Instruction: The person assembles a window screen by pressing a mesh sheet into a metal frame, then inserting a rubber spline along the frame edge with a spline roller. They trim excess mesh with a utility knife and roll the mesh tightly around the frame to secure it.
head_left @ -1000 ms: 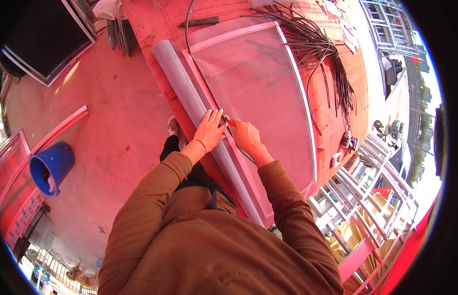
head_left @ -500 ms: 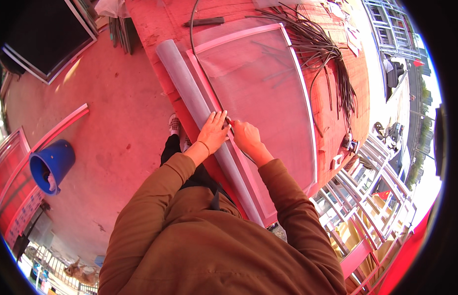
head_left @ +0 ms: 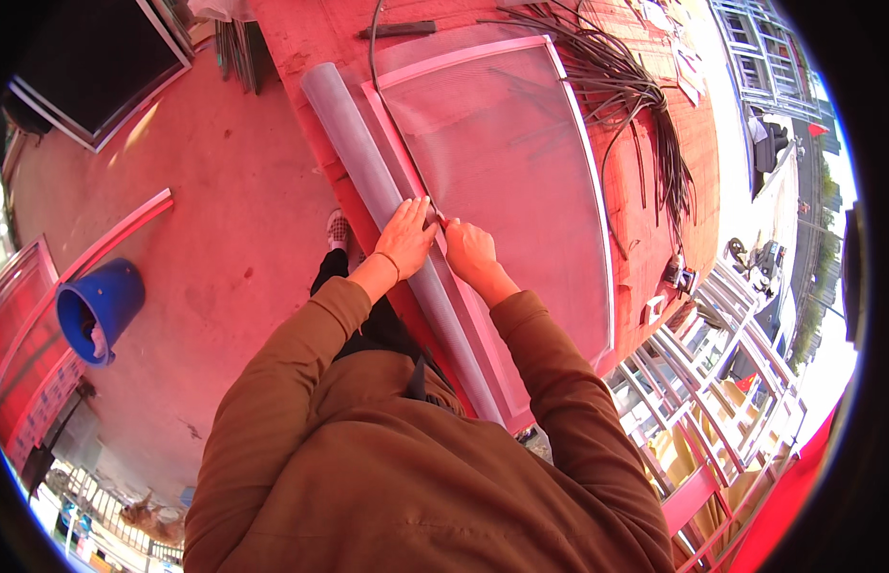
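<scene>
A window screen frame [head_left: 464, 59] with grey mesh [head_left: 511, 181] across it lies on a red-topped table. Leftover mesh forms a long roll [head_left: 344, 115] along the frame's left edge. A thin dark rubber cord [head_left: 392, 115] runs down that edge to my hands. My left hand [head_left: 404, 239] lies flat over the edge beside the cord, fingers stretched out. Close to its right, my right hand [head_left: 471, 252] is closed in a grip. A small reddish bit shows at its fingertips, but what it holds is mostly hidden.
A bundle of dark cords [head_left: 645, 95] lies on the table's right side, and a dark strip [head_left: 397, 30] at its far end. To the left, a blue bucket [head_left: 110, 301] stands on the floor. Metal frames [head_left: 712, 382] are stacked at the lower right.
Both hands sit slightly farther up in the view, which has itself shifted a little. My left fingers are closer together. The right hand keeps its closed grip.
</scene>
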A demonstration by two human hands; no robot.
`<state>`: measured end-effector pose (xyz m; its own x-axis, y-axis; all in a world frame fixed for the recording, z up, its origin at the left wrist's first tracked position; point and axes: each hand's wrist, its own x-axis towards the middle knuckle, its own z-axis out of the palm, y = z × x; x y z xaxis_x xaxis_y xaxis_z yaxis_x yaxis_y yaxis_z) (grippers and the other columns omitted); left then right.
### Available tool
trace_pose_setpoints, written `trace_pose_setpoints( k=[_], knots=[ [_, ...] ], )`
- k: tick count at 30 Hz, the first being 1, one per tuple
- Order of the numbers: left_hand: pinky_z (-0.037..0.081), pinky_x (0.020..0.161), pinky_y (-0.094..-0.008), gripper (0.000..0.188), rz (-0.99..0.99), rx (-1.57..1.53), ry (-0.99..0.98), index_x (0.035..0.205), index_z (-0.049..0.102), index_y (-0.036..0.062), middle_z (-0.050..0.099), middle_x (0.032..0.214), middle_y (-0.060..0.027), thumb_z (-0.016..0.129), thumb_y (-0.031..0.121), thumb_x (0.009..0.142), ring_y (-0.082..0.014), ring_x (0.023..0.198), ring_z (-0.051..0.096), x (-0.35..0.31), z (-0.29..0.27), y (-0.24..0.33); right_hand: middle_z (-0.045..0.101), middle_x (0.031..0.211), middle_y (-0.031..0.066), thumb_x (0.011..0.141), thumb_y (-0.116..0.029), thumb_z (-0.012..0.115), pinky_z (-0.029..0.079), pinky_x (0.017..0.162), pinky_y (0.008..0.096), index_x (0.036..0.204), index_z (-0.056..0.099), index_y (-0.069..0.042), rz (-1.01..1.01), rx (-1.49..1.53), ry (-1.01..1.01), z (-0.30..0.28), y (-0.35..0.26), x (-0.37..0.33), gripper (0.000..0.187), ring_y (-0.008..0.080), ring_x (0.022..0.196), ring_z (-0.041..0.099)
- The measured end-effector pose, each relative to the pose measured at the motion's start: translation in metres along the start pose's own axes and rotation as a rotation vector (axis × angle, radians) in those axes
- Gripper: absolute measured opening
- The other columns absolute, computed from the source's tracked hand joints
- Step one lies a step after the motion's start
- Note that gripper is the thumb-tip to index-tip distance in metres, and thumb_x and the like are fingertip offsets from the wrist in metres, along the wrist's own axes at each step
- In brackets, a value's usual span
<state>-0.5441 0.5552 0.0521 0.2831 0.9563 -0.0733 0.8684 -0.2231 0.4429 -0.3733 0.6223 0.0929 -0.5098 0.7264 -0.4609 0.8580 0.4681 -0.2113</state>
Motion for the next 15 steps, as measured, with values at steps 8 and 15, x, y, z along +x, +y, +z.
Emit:
trace_pose_setpoints(
  k=[8, 15],
  knots=[
    [0.028, 0.133, -0.0514, 0.041, 0.002, 0.037, -0.034, 0.140, 0.069, 0.0018, 0.047, 0.164, -0.0331, 0.058, 0.018, 0.104, -0.0423, 0.155, 0.045, -0.004, -0.003, -0.001, 0.077, 0.086, 0.0254, 0.108, -0.013, 0.049, 0.061, 0.070, 0.0541, 0.105, 0.069, 0.003, 0.069, 0.046, -0.096, 0.018, 0.026, -0.092, 0.026, 0.0451, 0.082, 0.078],
    [0.028, 0.133, -0.0538, 0.044, -0.008, 0.043, -0.019, 0.143, 0.067, 0.0008, 0.050, 0.163, -0.0293, 0.061, 0.016, 0.101, -0.0411, 0.155, 0.045, 0.001, -0.010, -0.006, 0.076, 0.086, 0.0273, 0.106, -0.012, 0.052, 0.060, 0.072, 0.0593, 0.104, 0.066, 0.003, 0.088, 0.073, 0.044, 0.018, 0.008, -0.052, 0.020, 0.0479, 0.081, 0.076]
  ],
)
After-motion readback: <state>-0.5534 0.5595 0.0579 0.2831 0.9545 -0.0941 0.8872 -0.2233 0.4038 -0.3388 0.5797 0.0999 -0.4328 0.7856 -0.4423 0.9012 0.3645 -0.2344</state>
